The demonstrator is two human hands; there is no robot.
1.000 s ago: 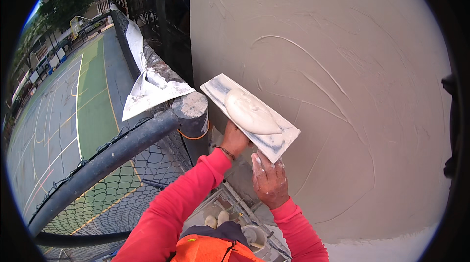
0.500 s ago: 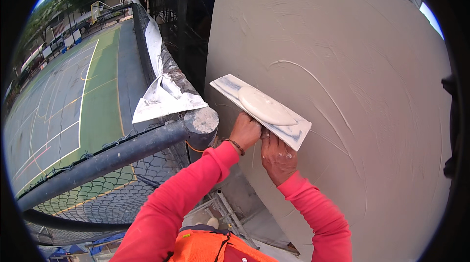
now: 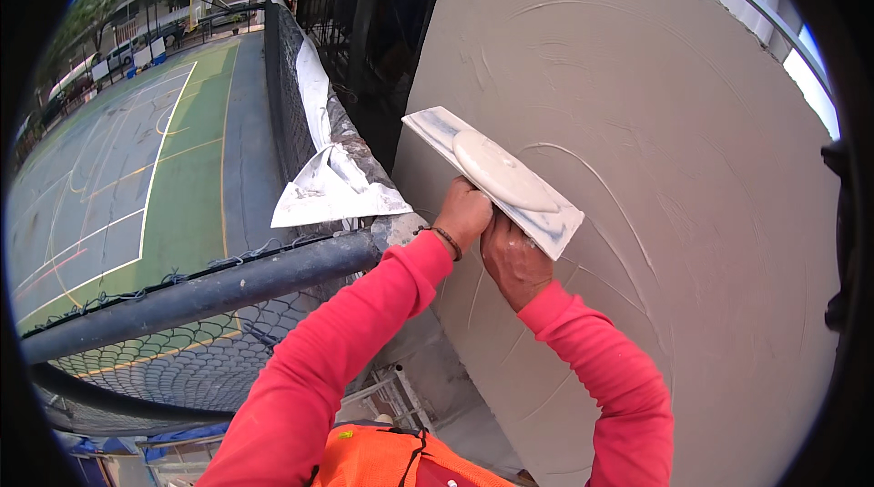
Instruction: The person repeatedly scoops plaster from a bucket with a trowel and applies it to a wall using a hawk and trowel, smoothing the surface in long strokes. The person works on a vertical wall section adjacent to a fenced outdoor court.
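Observation:
A white rectangular plastering float [image 3: 564, 218] slants in front of the plastered wall [image 3: 692, 259], a smooth oval blob of pale plaster [image 3: 501, 173] on its face. My left hand [image 3: 462, 209] is closed under the float; its fingertips and the grip are hidden behind it. Close beside it, my right hand [image 3: 514, 258] has curled fingers against the float's underside near its lower right end. Curved ridges mark the wet-looking beige wall around the float.
To the left run a dark pipe railing [image 3: 182, 291] with chain-link mesh and a crumpled white sheet [image 3: 319, 196] over a post. Beyond lies a sports court [image 3: 182, 177]. Scaffolding bars [image 3: 405, 396] show below; a dark framed space opens behind the wall's left edge.
My hands and the float have risen in the view and shifted right. My right hand has closed in beside the left. The view has moved, showing more of the wall's top edge.

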